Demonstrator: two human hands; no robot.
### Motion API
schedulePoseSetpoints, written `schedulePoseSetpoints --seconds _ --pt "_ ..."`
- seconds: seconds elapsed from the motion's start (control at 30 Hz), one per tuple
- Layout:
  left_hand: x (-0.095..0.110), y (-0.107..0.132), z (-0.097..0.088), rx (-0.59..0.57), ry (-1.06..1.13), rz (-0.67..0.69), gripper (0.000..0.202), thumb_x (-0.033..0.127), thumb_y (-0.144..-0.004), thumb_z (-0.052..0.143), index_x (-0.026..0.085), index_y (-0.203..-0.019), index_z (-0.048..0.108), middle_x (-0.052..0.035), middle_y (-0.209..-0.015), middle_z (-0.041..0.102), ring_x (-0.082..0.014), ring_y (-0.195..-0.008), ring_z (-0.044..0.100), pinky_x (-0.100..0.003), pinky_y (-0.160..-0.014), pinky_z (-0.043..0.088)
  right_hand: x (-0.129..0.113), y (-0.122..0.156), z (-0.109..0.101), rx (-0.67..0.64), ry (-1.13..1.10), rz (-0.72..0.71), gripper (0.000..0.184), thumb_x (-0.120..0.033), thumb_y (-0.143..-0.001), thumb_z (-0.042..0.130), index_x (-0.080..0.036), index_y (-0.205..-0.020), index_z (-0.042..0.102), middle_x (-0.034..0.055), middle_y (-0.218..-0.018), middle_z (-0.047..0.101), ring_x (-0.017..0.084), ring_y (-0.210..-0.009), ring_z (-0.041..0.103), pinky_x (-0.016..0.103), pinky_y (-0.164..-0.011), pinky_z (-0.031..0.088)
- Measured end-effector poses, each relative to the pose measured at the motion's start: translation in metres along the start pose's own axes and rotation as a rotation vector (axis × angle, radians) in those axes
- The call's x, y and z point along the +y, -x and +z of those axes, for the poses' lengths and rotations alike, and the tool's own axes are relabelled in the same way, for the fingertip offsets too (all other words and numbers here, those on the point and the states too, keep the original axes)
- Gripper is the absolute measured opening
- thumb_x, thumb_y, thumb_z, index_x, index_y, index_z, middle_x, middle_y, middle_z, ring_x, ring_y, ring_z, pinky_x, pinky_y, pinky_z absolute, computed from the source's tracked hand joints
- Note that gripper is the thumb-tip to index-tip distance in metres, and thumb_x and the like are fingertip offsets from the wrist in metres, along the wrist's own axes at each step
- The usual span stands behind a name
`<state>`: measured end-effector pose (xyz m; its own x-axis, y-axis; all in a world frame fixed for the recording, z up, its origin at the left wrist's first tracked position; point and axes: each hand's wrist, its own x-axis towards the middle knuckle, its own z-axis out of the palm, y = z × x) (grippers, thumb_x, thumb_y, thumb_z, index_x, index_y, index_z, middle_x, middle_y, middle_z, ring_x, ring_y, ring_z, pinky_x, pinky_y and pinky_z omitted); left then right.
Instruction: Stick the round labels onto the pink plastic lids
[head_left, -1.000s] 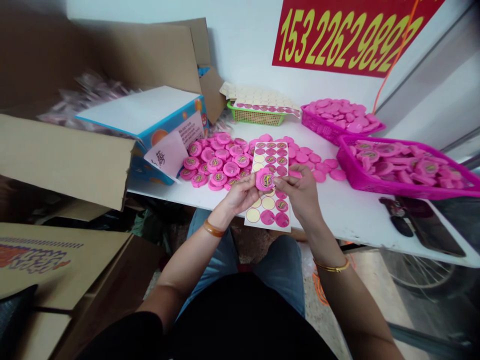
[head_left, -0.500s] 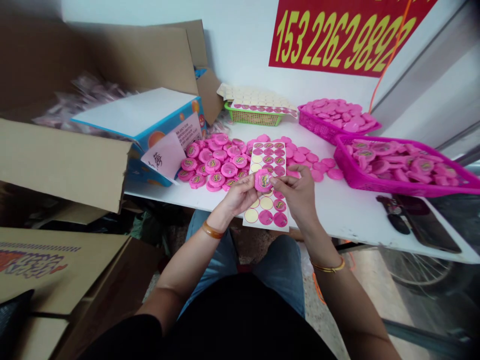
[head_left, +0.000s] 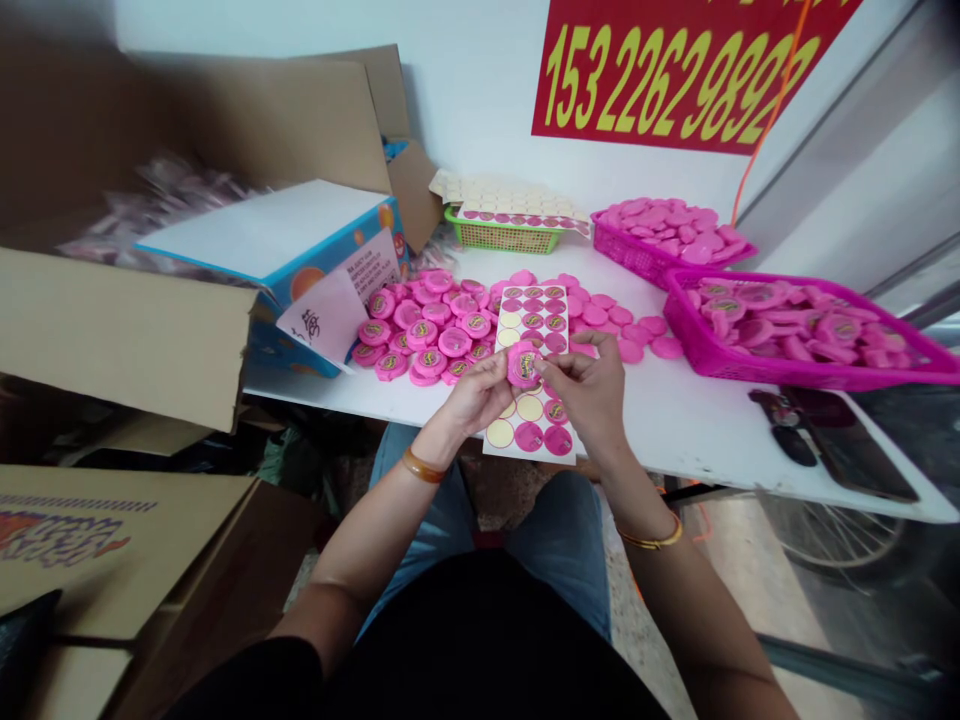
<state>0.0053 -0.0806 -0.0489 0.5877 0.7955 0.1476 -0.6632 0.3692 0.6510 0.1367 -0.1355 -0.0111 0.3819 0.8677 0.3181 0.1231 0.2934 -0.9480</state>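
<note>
Both my hands are over a sticker sheet [head_left: 531, 318] printed with rows of round pink labels and pale yellow circles. My left hand [head_left: 471, 395] holds a round pink tape-candy tin [head_left: 525, 364] from the left. My right hand [head_left: 589, 388] pinches the same tin's right edge with its fingertips. The tin hides the middle of the sheet, which lies on the white table [head_left: 675, 425]. A loose pile of similar pink tins [head_left: 427, 330] spreads to the left of the sheet, and more lie to its right [head_left: 607, 318].
Magenta baskets of pink tins [head_left: 720, 368] [head_left: 637, 255] stand at the right. A green basket [head_left: 502, 238] holds sticker sheets at the back. Cardboard boxes [head_left: 120, 340] and a blue printed box [head_left: 330, 255] crowd the left. A phone [head_left: 847, 445] lies near the table's right edge.
My hands still hold the pink tin over the sheet, and its turn has shifted slightly. The whole scene has drifted slightly left in view.
</note>
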Motion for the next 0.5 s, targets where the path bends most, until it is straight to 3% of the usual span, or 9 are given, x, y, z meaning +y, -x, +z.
schedulePoseSetpoints --seconds 0.2,0.5 --pt "-0.0024 -0.0004 -0.0031 -0.049 0.004 -0.001 0.020 0.029 -0.080 0.068 0.014 -0.093 0.069 -0.0047 -0.087 0.066 -0.0139 -0.083 0.060 -0.029 -0.085 0.045 0.0027 0.0006 0.0005 0.012 0.016 -0.013 0.043 -0.025 -0.069 0.072 -0.026 -0.098 0.041 -0.0089 -0.060 0.063 0.012 -0.051 0.059 0.026 -0.050 0.045" --pt "-0.0039 -0.0001 -0.0027 0.003 -0.046 -0.004 0.021 0.032 -0.079 0.068 0.014 -0.089 0.068 -0.0074 -0.094 0.066 -0.0178 -0.096 0.061 -0.033 -0.094 0.042 0.0062 0.0030 -0.0008 0.035 0.159 -0.086 0.040 -0.029 -0.072 0.069 -0.026 -0.103 0.045 -0.0054 -0.067 0.066 0.015 -0.061 0.064 0.033 -0.065 0.052"
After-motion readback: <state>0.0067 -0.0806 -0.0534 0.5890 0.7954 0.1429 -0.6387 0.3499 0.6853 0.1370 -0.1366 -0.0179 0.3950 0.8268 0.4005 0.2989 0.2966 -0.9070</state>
